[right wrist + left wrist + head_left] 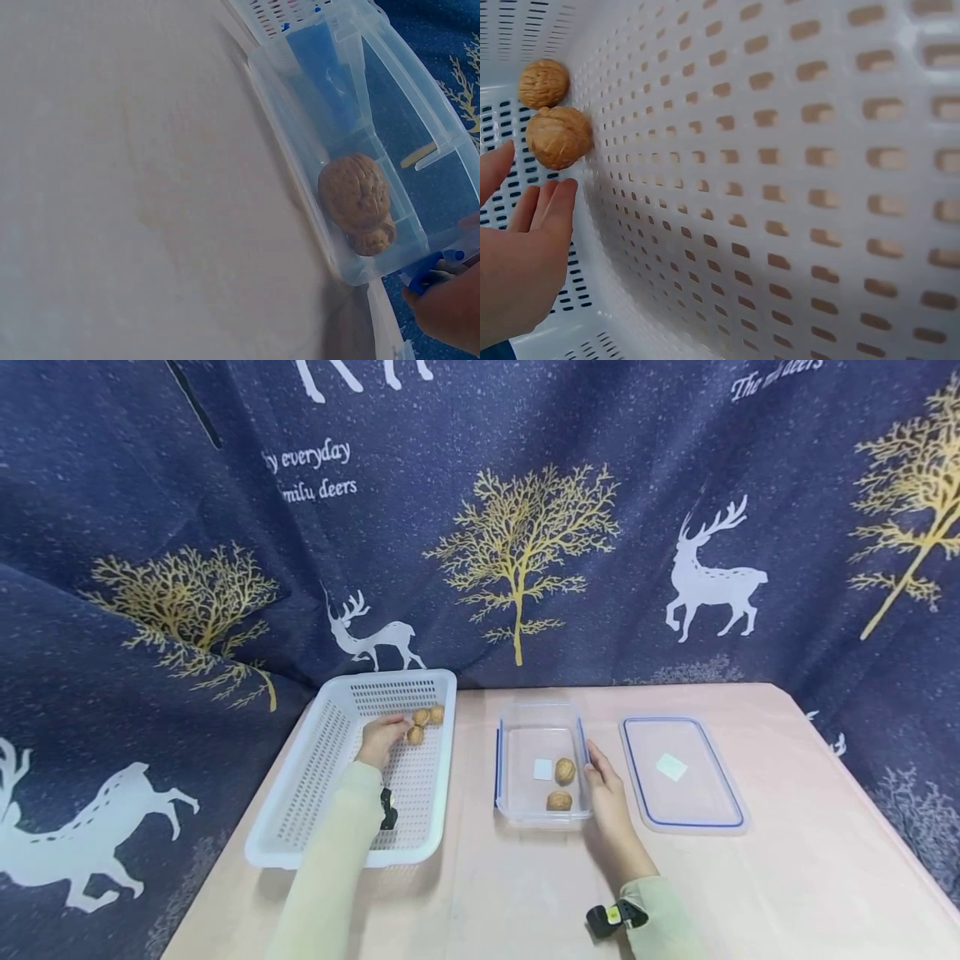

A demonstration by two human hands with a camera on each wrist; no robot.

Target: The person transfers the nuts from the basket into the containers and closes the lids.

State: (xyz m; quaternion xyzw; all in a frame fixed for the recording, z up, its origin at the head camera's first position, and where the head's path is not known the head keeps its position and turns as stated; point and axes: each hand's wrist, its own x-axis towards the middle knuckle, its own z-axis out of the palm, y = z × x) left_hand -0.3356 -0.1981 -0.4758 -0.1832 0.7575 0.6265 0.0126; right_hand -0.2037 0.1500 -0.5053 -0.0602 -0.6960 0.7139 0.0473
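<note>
In the head view my left hand (381, 742) reaches into a white plastic basket (257, 852), fingertips beside a walnut (416, 736). Two more walnuts (429, 716) lie just beyond, near the basket's right wall. The left wrist view shows the thumb and fingers (555, 206) apart with nothing between them, just short of a walnut (559, 137). My right hand (611, 797) rests along the right side of a clear lidless container (517, 814), by a blue-edged latch (425, 274). Inside that container are two walnuts (562, 774).
To the right of the container a clear lid with a blue seal (684, 802) lies flat, a pale square label on it. The pink-covered table (480, 893) ends at a dark blue curtain (525, 410) printed with deer and trees.
</note>
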